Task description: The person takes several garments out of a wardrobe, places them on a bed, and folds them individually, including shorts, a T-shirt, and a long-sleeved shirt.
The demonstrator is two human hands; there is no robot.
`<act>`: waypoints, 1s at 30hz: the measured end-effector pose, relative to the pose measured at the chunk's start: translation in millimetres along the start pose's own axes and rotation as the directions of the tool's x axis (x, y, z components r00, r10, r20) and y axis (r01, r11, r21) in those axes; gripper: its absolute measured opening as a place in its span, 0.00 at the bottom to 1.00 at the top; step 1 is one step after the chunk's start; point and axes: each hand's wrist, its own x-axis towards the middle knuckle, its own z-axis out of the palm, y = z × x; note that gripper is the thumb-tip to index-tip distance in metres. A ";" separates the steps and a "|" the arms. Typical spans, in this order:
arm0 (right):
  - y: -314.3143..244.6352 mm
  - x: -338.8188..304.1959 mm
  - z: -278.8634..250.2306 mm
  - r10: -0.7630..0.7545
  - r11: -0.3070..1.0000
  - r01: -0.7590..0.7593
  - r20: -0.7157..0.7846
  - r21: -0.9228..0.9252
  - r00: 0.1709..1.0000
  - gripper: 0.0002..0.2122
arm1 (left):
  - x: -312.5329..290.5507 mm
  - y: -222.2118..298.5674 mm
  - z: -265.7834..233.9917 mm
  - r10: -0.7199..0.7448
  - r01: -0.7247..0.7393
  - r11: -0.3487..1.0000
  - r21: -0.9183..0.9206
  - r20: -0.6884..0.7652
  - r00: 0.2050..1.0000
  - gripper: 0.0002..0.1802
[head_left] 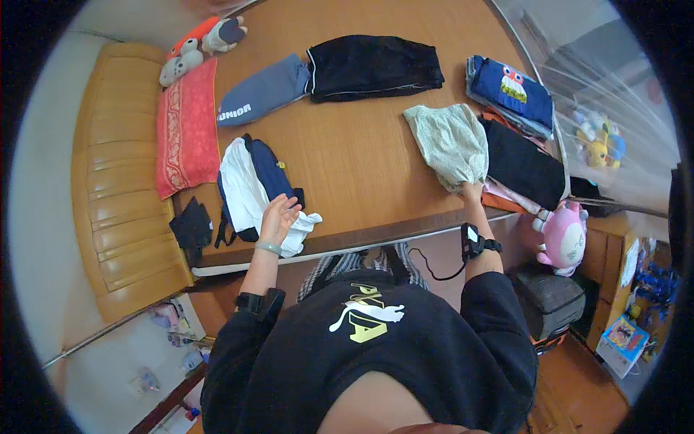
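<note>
My right hand [471, 192] grips the lower edge of a pale green garment [450, 141] with a fine pattern, which lies loosely folded on the bed mat. Its fingertips are partly hidden by the cloth. My left hand [279, 219] is open, palm turned up with fingers apart, over a white garment [243, 177]. Whether it touches the cloth I cannot tell. Beside the white one lies a navy garment [267, 168]. Right of the pale green garment, black folded clothing [526, 165] tops a pile with pink and orange pieces beneath.
Black trousers [376, 69] and a grey-blue garment [266, 90] lie at the far side. A folded stack with a navy top [513, 92] sits at the right. A red pillow [188, 129], plush toys [220, 35], headboard [123, 181] and pink plush [564, 239] flank the bed mat [354, 159].
</note>
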 end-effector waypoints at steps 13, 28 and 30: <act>-286.5 -80.3 -28.7 -0.408 0.856 0.236 0.322 0.460 0.854 0.14 | 26.5 5.3 70.8 -0.359 0.367 0.930 0.015 0.241 0.902 0.42; -419.2 -110.4 -66.2 -0.592 0.694 0.702 0.679 0.157 0.434 0.33 | -32.4 129.5 149.4 0.314 -0.387 0.921 -0.036 0.656 0.686 0.15; -455.9 -103.3 -57.0 -0.795 0.568 0.792 0.398 0.225 0.457 0.36 | -69.5 132.6 149.0 0.416 -0.619 0.775 0.126 0.636 0.650 0.16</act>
